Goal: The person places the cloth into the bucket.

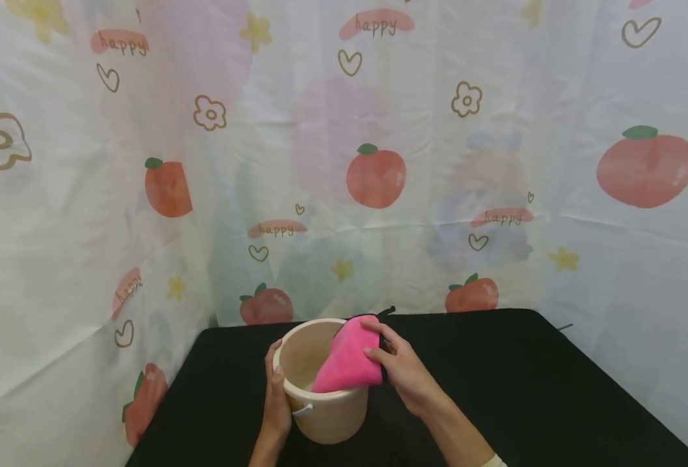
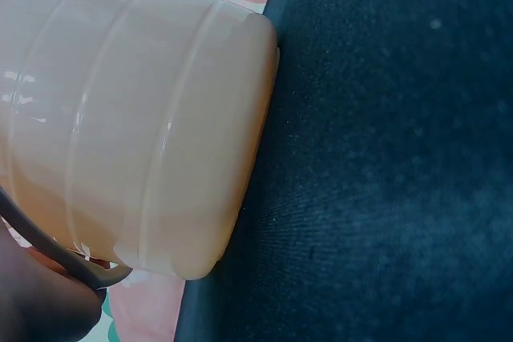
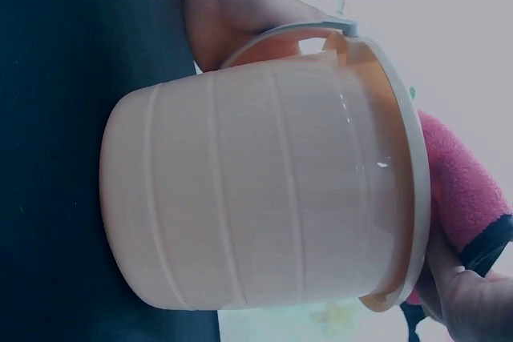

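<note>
A cream plastic bucket (image 1: 329, 418) stands at the near middle of the black table, its ribbed side filling much of both wrist views. My left hand (image 1: 276, 399) grips its left side, thumb at the rim. Over the bucket's right rim, my right hand (image 1: 404, 370) pinches a bright pink towel (image 1: 349, 360) with black edging and a small black loop. The towel's lower left part hangs over the bucket's opening. In the right wrist view the towel (image 3: 461, 178) shows beyond the rim, with right-hand fingers next to it. The bucket's grey handle (image 3: 296, 31) lies folded down along its side.
A black cloth covers the table (image 1: 495, 389), with its back edge close to a white curtain (image 1: 425, 259) printed with fruit, flowers and hearts. The curtain also runs along the left and right sides.
</note>
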Available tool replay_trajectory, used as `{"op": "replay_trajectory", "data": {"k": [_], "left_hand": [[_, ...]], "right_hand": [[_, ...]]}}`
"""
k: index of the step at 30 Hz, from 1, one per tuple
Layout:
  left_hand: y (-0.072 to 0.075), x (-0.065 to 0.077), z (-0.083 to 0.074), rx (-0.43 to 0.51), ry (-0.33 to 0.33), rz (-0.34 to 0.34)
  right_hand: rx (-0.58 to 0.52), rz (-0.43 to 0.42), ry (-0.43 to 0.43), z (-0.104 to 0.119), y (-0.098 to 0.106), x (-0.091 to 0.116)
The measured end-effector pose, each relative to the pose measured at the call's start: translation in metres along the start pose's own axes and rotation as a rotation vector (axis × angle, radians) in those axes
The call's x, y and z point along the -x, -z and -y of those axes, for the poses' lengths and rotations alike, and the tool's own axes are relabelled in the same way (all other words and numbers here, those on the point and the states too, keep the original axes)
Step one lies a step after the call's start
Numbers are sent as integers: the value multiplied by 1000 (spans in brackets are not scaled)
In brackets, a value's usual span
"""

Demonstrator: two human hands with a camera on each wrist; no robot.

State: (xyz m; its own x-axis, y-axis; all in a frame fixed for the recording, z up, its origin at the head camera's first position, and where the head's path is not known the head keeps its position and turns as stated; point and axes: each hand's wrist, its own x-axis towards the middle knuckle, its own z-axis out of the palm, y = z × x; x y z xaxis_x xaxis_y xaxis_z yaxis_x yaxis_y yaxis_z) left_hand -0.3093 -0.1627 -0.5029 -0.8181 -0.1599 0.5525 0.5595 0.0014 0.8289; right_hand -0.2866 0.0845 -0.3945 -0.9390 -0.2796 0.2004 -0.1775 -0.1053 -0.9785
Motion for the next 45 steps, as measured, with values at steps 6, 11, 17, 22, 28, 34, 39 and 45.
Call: {"op": "replay_trajectory", "data": {"k": [6, 11, 17, 22, 28, 34, 39, 45], "left_hand": [[0, -4, -3, 15, -15, 6], [0, -1, -3, 0, 5, -4], [-1, 1, -3, -8, 6, -2], [-1, 1, -5, -32, 5, -16], [0, 2, -7, -46, 16, -12], [0, 4, -3, -50, 23, -12], [0, 4, -3, -44, 27, -10], [0, 3, -4, -45, 27, -13]], "right_hand": [[151, -1, 11, 5, -2, 2], [244, -18, -7, 6, -5, 3], [293, -16, 0, 8, -7, 6], [297, 49, 0, 8, -7, 5], [325, 102, 2, 7, -7, 7], [362, 103, -5, 7, -7, 9], [409, 151, 0, 7, -8, 10], [394, 248, 56, 6, -9, 9]]}}
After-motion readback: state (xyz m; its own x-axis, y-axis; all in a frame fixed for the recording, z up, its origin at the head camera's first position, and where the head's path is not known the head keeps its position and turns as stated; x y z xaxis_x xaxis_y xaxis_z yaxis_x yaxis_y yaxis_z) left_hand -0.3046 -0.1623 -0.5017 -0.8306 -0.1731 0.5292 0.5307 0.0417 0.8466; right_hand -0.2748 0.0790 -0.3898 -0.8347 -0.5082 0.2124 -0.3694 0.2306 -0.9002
